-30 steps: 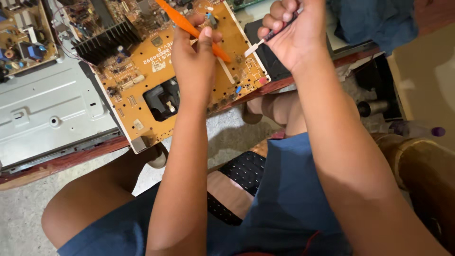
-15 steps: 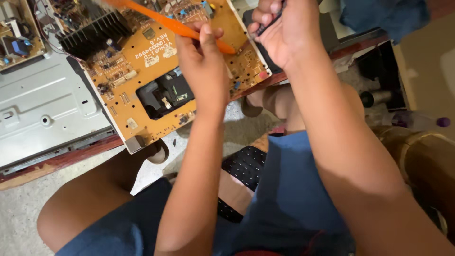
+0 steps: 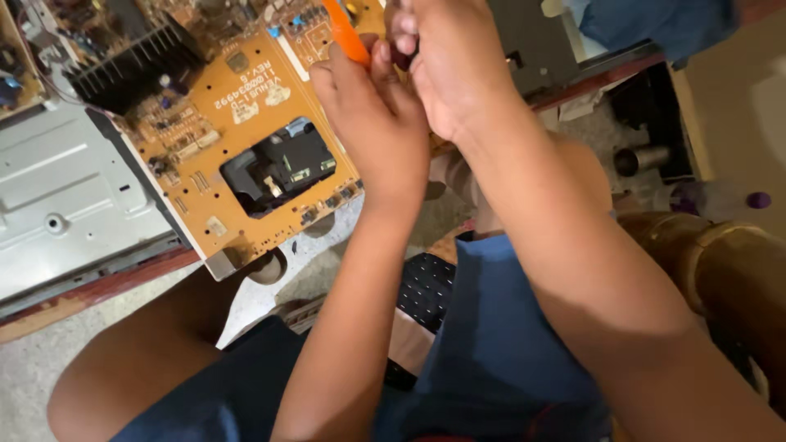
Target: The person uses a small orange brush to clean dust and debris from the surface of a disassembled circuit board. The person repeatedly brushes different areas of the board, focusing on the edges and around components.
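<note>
- My 2 hands crowd the top middle: my left hand (image 3: 372,123) lies on the orange circuit board (image 3: 237,155), my right hand (image 3: 446,65) touches it from the right, and I see no gap between them.
- The orange tool (image 3: 345,33) juts up from my left hand's grip, blocking the board's upper right corner.
- The black heat sink (image 3: 135,61) stands tall at the board's upper left; I would have to go over it.
- The board's dark cut-out (image 3: 278,168) and its lower left part lie uncovered.
- The grey metal chassis (image 3: 61,196) at left is flat and open.
- Below the table edge (image 3: 106,282), my knees fill the room.
</note>
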